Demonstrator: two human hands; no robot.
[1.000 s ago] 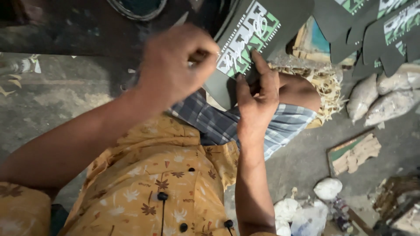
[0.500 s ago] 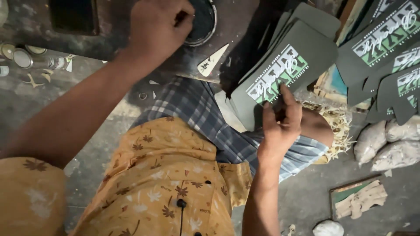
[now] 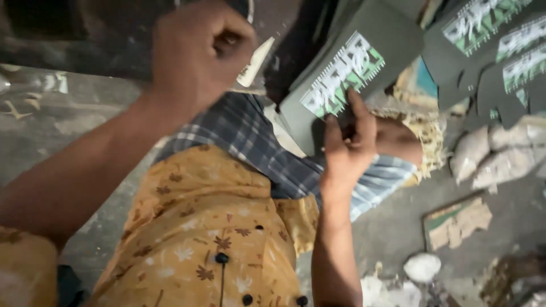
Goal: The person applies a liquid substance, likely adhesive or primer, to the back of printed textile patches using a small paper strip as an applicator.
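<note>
My left hand (image 3: 196,54) is raised at the upper left, curled into a tight fist; I cannot see anything inside it. My right hand (image 3: 348,145) grips the lower edge of a fanned stack of dark green card sheets (image 3: 364,42) with white and green print, thumb and fingers pinched on the front sheet. The stack rests against my knee, which is covered by a blue plaid cloth (image 3: 250,142). My orange leaf-patterned shirt (image 3: 210,233) fills the lower middle.
More dark printed card sheets (image 3: 500,54) lie spread at the upper right. Pale lumpy sacks (image 3: 489,159) sit to the right, with a torn cardboard scrap (image 3: 458,224) and white lumps (image 3: 421,267) on the grey floor. A cream paper scrap (image 3: 256,59) lies beside my fist.
My left fist has moved away from the card stack, to the upper left, and stays closed. My right hand has kept its hold on the stack's lower edge.
</note>
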